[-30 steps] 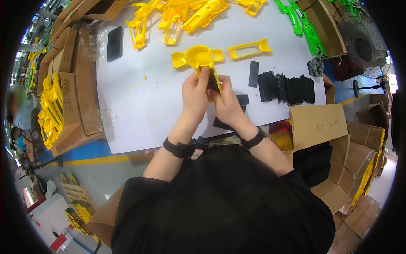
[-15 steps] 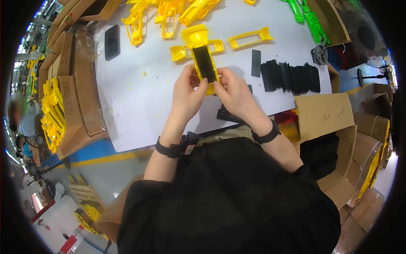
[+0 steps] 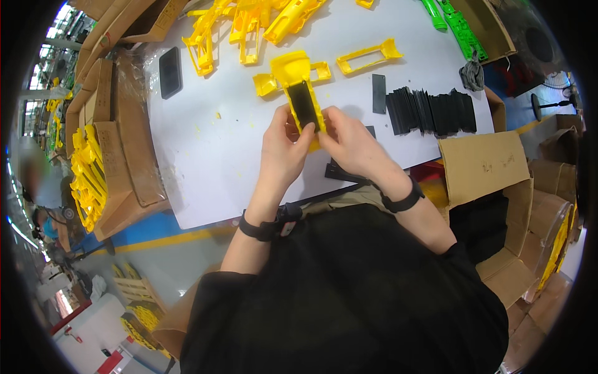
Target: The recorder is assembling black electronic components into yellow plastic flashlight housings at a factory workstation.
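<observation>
Between both hands I hold a yellow plastic frame [image 3: 291, 66] with a flared upper end. A flat black plate [image 3: 303, 106] lies within its long opening. My left hand [image 3: 284, 144] grips the frame's left side, its thumb on the plate's lower end. From the right, my right hand [image 3: 346, 141] is closed on the frame's lower edge; some fingers are hidden behind it. Just beyond, a second yellow frame [image 3: 266, 85] lies partly hidden by the held one. Another empty yellow frame [image 3: 370, 57] rests to its right.
Black plates [image 3: 430, 112] stand in a row at right, beside a single dark plate [image 3: 379, 93]. More plates [image 3: 342, 173] lie near my right wrist. Yellow parts [image 3: 249, 28] are heaped at the back, green parts [image 3: 461, 31] back right. A phone [image 3: 170, 73] lies left, near a cardboard box [image 3: 134, 156].
My hands and the held frame appear slightly lower and further right, as does most of the surrounding scene. The grip and the plate's place in the frame look the same.
</observation>
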The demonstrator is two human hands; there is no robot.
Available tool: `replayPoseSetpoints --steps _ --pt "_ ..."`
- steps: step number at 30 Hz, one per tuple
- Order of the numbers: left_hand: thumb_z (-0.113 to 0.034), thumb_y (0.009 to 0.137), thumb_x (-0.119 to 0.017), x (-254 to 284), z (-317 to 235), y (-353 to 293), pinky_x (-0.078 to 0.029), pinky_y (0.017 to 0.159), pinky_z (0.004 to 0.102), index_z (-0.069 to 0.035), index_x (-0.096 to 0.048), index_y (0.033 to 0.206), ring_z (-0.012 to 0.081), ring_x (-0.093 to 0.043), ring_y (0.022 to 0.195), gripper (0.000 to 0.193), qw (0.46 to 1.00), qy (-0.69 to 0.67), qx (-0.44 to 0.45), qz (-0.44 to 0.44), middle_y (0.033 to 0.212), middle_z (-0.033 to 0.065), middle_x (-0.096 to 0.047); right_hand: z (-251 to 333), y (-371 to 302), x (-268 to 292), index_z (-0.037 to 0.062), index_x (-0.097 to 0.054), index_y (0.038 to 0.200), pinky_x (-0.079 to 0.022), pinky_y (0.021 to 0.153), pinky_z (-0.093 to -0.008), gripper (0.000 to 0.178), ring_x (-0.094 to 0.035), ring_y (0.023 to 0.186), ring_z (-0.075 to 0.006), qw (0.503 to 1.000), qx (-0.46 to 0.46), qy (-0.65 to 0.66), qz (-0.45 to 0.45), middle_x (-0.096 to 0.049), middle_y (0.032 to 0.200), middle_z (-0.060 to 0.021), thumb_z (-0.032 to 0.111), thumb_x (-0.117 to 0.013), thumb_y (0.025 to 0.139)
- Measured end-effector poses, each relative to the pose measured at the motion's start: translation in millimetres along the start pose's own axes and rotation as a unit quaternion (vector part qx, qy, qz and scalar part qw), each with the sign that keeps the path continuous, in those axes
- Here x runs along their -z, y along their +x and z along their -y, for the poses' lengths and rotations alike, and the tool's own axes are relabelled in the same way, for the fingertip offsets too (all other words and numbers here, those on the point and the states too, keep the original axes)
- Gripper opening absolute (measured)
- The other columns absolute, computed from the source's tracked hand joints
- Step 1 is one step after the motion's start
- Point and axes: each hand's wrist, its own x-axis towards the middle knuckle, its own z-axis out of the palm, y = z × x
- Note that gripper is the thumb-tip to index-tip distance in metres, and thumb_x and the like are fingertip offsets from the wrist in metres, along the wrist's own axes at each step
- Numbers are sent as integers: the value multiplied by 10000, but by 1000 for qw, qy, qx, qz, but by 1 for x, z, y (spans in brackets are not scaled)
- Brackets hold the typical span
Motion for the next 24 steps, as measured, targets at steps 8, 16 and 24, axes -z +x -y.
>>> replayPoseSetpoints --steps 8,16,24 --pt "-65 959 -448 -9 -20 -20 -533 608 265 -7 -434 1115 133 -623 672 167 978 -185 64 74 868 76 -575 9 10 5 -49 -484 1081 -494 732 -384 314 -628 820 -320 964 130 195 -122 -630 908 -186 171 -575 877" --pt "-87 941 -495 -12 -24 -52 -494 568 291 2 -497 1026 167 -613 619 123 1000 12 -10 4 767 94 -608 9 -23 -21 -53 -470 1043 -478 696 -394 280 -601 822 -388 972 99 119 -174 -605 888 -237 157 -560 882" --pt "-12 887 -546 45 35 -71 -528 686 321 -9 -478 1126 174 -621 729 248 988 -136 49 -51 841 68 -589 -67 -71 11 -6 -521 1176 -442 908 -388 444 -527 1038 -315 947 132 -163 -244 -533 1097 -161 145 -682 791"
